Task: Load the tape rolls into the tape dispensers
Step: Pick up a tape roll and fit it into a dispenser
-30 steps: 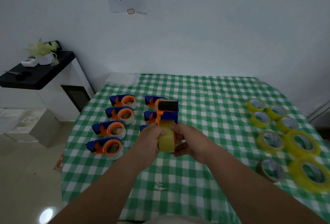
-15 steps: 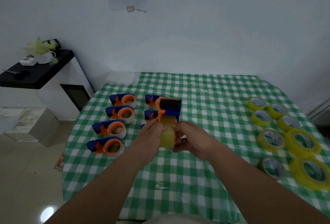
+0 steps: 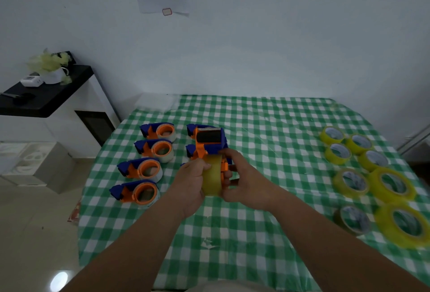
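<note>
Left hand (image 3: 191,181): curled round yellow tape roll (image 3: 211,176), centre frame.
Right hand (image 3: 244,181): gripping orange-blue dispenser (image 3: 209,141) holding that roll.
Spare rolls (image 3: 372,175): right edge, on checked cloth (image 3: 267,140).

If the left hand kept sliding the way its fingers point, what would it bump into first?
The left hand points right, and its fingers already grip the yellow tape roll in the held dispenser. Going on, it would probably press the roll toward the right hand on the other side, though depth is unclear.
</note>
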